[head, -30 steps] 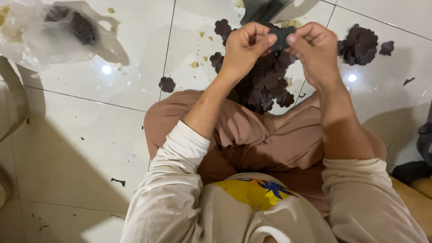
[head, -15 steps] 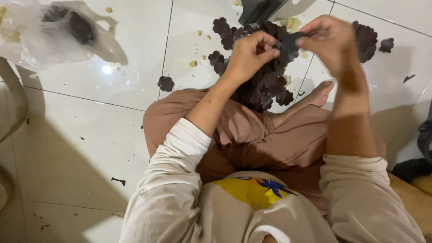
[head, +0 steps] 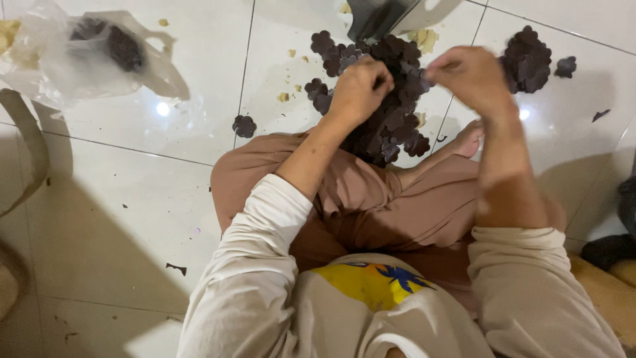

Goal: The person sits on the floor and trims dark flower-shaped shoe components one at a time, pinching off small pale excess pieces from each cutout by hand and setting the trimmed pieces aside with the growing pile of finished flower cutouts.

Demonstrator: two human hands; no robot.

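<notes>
I sit cross-legged on a white tiled floor behind a heap of dark flower-shaped pieces point(head: 391, 122). My left hand point(head: 358, 86) hovers over the heap with its fingers curled on a dark piece. My right hand point(head: 467, 73) is raised to the right of it, blurred, with its fingertips pinched on a thin dark bit. The two hands are a short way apart. A smaller stack of the same dark pieces point(head: 527, 59) lies on the floor just right of my right hand.
One stray dark piece point(head: 244, 125) lies left of my knee. A clear plastic bag point(head: 79, 53) holding more dark pieces sits at the far left. A dark grey object point(head: 377, 16) and pale crumbs point(head: 424, 40) lie beyond the heap. My bare foot point(head: 470, 139) shows beside it.
My hands were pressed together on one dark piece. They have since pulled apart, the right hand moving up and to the right and the left staying over the heap.
</notes>
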